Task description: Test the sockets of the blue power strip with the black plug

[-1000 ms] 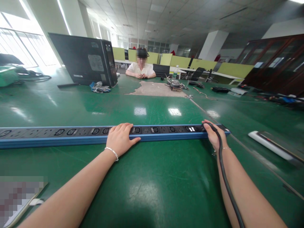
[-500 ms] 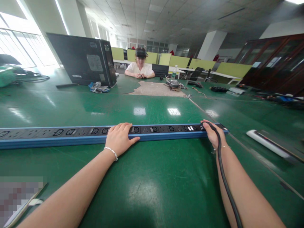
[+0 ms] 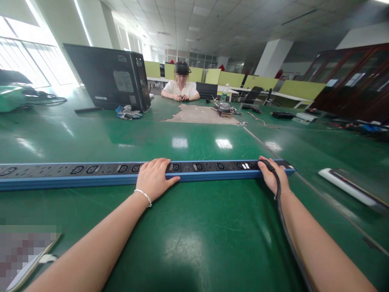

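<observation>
The blue power strip (image 3: 212, 175) lies well short of the table's (image 3: 194, 227) far edge, fingers of the left hand (image 3: 153, 174) clamped across it, the right's (image 3: 275, 174) pinching the black cord (image 3: 279, 202), and I'd brace firmly and work that cord straight, untwisted.

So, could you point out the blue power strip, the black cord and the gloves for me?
Blue power strip (image 3: 121, 179), head view: on its blue front side.
Black cord (image 3: 278, 198), head view: on the upper part of its visible length.
Gloves (image 3: 129, 112), head view: on the bunched fabric.
</observation>
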`<action>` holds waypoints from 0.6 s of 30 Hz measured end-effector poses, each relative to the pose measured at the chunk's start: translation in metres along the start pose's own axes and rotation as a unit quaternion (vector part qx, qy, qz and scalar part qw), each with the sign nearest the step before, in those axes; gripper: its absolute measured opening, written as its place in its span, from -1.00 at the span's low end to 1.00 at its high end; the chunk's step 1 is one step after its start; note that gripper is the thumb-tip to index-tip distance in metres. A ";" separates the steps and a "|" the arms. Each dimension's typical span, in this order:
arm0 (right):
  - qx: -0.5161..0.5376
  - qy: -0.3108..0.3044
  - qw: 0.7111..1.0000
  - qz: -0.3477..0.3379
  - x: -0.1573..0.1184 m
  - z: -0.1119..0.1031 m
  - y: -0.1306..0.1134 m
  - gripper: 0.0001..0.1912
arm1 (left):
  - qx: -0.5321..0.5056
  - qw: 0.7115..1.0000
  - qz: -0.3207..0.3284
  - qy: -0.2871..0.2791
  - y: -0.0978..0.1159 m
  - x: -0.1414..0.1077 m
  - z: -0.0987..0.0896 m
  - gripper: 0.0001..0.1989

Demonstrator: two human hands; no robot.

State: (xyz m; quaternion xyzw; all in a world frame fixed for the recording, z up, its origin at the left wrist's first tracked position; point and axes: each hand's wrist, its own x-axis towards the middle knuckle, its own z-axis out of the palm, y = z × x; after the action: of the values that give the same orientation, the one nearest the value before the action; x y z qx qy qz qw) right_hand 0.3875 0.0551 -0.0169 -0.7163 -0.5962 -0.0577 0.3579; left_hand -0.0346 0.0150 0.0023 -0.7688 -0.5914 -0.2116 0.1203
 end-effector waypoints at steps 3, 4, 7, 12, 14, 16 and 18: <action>-0.027 0.017 0.999 0.000 -0.003 0.001 -0.001 -0.56 | -0.002 1.000 0.003 0.002 0.000 0.000 0.000 -0.44; -0.033 0.026 0.999 0.000 -0.004 0.002 -0.002 -0.56 | -0.001 1.000 0.003 0.003 0.000 0.000 -0.001 -0.44; -0.042 0.040 0.998 -0.007 -0.006 0.003 -0.004 -0.56 | 0.000 1.000 0.002 -0.003 0.000 0.000 -0.001 -0.45; -0.033 0.061 0.997 -0.021 -0.008 0.004 -0.003 -0.57 | 0.000 1.000 0.004 -0.001 0.000 0.000 0.000 -0.45; -0.033 0.066 0.997 -0.027 -0.009 0.005 -0.003 -0.57 | -0.001 1.000 0.005 0.002 0.000 0.000 0.000 -0.46; -0.030 0.065 0.997 -0.030 -0.010 0.005 -0.004 -0.57 | -0.001 1.000 0.006 0.002 -0.001 0.000 0.000 -0.46; -0.013 0.060 0.998 -0.032 -0.009 0.005 -0.005 -0.58 | 0.001 1.000 0.006 0.001 -0.001 0.000 0.000 -0.46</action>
State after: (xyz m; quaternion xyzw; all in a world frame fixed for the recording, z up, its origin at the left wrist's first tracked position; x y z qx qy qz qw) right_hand 0.3786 0.0510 -0.0228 -0.6970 -0.5952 -0.1195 0.3817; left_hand -0.0352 0.0152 0.0024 -0.7720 -0.5868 -0.2113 0.1227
